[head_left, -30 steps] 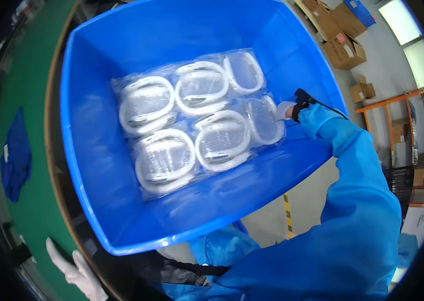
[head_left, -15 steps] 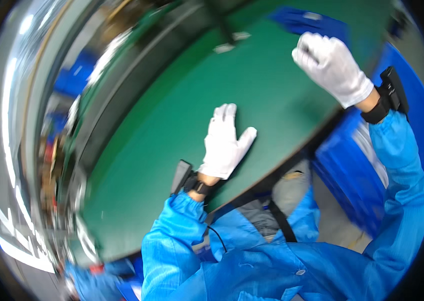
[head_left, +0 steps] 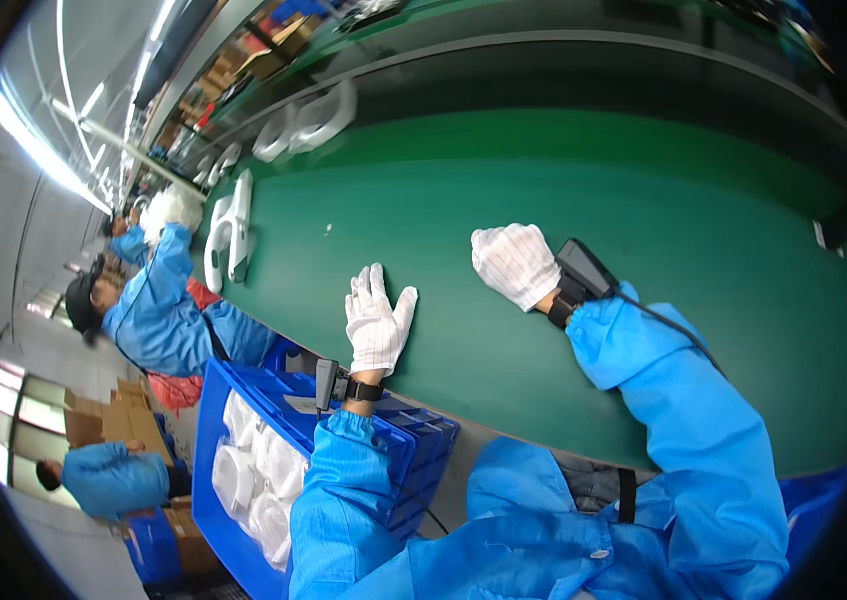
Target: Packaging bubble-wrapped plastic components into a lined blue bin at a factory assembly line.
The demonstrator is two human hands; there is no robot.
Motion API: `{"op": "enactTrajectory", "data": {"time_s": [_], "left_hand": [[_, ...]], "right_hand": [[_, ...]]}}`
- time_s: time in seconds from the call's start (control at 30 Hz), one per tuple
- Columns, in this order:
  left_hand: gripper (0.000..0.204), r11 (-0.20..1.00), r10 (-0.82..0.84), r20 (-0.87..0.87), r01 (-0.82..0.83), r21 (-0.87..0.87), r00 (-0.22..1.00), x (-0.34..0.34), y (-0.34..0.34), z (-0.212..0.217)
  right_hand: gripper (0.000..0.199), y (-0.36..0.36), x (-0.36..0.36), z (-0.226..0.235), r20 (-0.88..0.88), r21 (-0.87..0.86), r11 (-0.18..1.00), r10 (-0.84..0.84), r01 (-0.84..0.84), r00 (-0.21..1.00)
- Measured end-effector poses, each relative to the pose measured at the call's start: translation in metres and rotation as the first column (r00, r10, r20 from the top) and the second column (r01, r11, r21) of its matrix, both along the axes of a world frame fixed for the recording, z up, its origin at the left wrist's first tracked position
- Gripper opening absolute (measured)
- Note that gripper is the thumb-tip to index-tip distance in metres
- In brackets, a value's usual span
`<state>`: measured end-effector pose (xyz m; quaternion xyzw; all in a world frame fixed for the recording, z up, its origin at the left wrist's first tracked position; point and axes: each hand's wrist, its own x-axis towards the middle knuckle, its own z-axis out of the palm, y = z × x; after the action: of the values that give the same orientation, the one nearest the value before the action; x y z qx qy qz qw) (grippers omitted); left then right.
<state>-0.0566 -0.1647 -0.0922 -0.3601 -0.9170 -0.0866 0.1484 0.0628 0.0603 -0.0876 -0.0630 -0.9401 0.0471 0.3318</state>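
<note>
Left hand [head_left: 377, 325], white glove, center of frame: fingers straight and close together, pointing up-frame, thumb spread to the right, nothing in it. Palm is over the green table [head_left: 443, 215], near its front edge; can't tell if it is pressed flat or just above. Right hand [head_left: 515, 264], striped white glove, right of center: fingers curled into a loose fist over the table, well apart from the left; inside of the fist hidden, so can't tell if anything is in there. Dark box-shaped device strapped on each wrist, light blue sleeves on both arms.

White parts [head_left: 240, 235] lie on the table, upper left of frame, away from both hands: one long bar, a curved piece beside it. More bagged white pieces [head_left: 323, 118] at the table's back edge, top left. Blue bin [head_left: 200, 460] lower left, beside the table's front edge, partly covered by the left forearm; bagged white items [head_left: 280, 465] inside.

Co-worker [head_left: 158, 310] in blue at the table, left side of frame, next to a whitish plastic bundle [head_left: 171, 208]. Another person [head_left: 108, 478] in blue, lower left, by cardboard boxes [head_left: 133, 420]. Grey shelf rail [head_left: 503, 38] runs across the top.
</note>
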Motion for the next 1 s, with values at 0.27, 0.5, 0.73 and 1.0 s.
{"op": "enactTrajectory", "data": {"time_s": [0.27, 0.5, 0.73, 1.0], "left_hand": [[0.053, 0.928, 0.262, 0.031, -0.261, 0.265, 0.965, -0.1, -0.011, 0.022], [0.074, 0.59, 0.796, -0.321, -0.776, 0.224, 0.512, -0.29, -0.136, 0.052], [0.038, 0.804, 0.593, -0.045, -0.594, -0.022, 0.804, -0.382, -0.174, 0.059], [0.022, 0.794, 0.594, -0.321, -0.602, 0.085, 0.738, -0.382, -0.174, 0.028]], "right_hand": [[0.014, -0.017, -0.033, 0.017, 0.065, -0.078, 0.997, -0.005, 0.011, 0.998], [0.019, -0.02, -0.052, 0.035, 0.179, -0.075, 0.996, 0.063, -0.05, 0.982], [0.024, -0.022, -0.066, 0.034, 0.194, -0.01, 0.999, 0.053, -0.052, 0.98], [0.024, -0.026, -0.08, 0.03, 0.185, 0.011, 1.0, 0.012, -0.014, 0.983]]}}
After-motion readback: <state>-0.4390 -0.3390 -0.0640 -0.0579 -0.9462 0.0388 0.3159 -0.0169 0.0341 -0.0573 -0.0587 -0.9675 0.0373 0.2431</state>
